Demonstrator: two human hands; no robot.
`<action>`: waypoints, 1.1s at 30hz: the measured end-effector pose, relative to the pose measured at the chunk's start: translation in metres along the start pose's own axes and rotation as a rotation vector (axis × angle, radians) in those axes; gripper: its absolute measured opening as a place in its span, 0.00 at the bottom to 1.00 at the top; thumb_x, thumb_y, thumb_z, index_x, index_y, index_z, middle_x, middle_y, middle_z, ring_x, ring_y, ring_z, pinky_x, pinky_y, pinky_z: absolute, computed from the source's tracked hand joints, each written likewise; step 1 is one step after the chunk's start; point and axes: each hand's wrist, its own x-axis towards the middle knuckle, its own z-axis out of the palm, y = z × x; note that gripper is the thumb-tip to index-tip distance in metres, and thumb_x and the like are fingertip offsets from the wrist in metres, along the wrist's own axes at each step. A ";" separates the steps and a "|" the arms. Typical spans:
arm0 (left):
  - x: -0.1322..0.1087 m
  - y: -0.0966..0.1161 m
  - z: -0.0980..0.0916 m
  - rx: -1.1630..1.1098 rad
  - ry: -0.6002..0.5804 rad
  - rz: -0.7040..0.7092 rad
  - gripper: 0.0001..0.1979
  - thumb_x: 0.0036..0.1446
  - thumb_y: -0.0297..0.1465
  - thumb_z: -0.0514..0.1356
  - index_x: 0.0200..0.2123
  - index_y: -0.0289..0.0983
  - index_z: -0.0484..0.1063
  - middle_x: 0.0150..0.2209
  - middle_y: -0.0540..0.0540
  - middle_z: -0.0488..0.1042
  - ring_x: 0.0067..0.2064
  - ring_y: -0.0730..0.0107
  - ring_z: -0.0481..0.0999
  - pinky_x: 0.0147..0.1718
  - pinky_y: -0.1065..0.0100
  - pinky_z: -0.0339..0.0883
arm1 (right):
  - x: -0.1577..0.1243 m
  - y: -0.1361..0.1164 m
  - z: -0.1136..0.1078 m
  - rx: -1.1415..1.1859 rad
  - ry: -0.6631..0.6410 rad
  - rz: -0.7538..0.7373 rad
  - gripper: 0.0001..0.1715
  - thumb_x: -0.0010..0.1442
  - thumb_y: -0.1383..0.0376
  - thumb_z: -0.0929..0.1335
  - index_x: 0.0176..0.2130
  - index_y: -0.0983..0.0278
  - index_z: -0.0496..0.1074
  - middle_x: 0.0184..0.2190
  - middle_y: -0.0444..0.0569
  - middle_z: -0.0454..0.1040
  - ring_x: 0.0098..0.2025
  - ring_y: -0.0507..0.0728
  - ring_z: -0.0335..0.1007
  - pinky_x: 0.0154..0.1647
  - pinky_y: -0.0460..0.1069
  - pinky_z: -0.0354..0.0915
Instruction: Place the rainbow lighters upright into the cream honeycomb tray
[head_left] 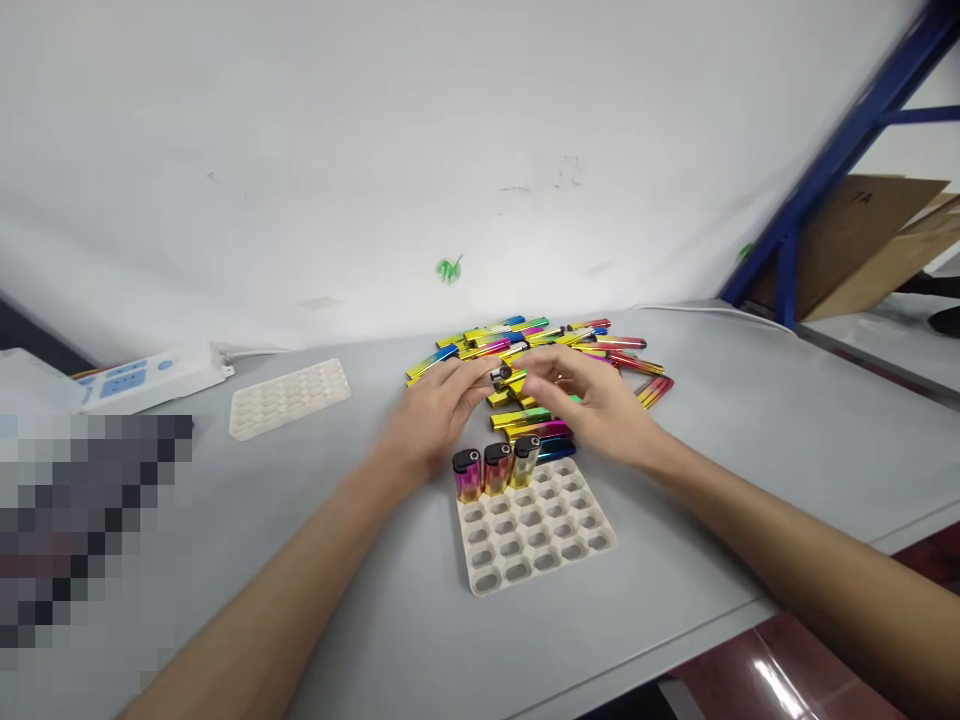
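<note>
A pile of shiny rainbow-coloured lighters lies on the grey table near the wall. In front of it a cream tray with oval slots holds three lighters standing upright in its far row. My left hand reaches over the pile's left side, its fingers pinched on a lighter with a black top. My right hand hovers over the pile just right of it, fingers curved and blurred by motion; whether it holds anything is hidden.
A second cream slotted tray lies at the left. Behind it rests a white power strip with blue markings. A blue metal frame and cardboard stand at the right. The table's front edge runs diagonally at lower right.
</note>
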 end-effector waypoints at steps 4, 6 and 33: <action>0.000 0.000 0.001 -0.013 -0.020 0.047 0.14 0.71 0.39 0.51 0.53 0.43 0.72 0.43 0.50 0.80 0.45 0.67 0.78 0.44 0.67 0.71 | 0.002 0.011 0.008 -0.089 -0.025 -0.084 0.20 0.64 0.59 0.71 0.55 0.55 0.73 0.45 0.49 0.75 0.36 0.54 0.70 0.37 0.52 0.68; 0.000 0.001 0.001 -0.008 -0.023 0.057 0.14 0.71 0.41 0.52 0.49 0.42 0.73 0.39 0.50 0.80 0.43 0.67 0.78 0.42 0.68 0.71 | 0.002 0.015 0.011 -0.069 -0.006 -0.091 0.16 0.64 0.59 0.71 0.52 0.55 0.75 0.41 0.48 0.75 0.36 0.55 0.70 0.35 0.52 0.68; -0.003 -0.023 -0.010 0.406 -0.175 -0.273 0.10 0.65 0.38 0.54 0.41 0.40 0.71 0.45 0.40 0.76 0.50 0.48 0.70 0.46 0.50 0.65 | 0.003 0.012 0.007 0.563 0.048 0.392 0.32 0.67 0.47 0.58 0.17 0.58 0.55 0.12 0.38 0.46 0.15 0.49 0.38 0.17 0.48 0.40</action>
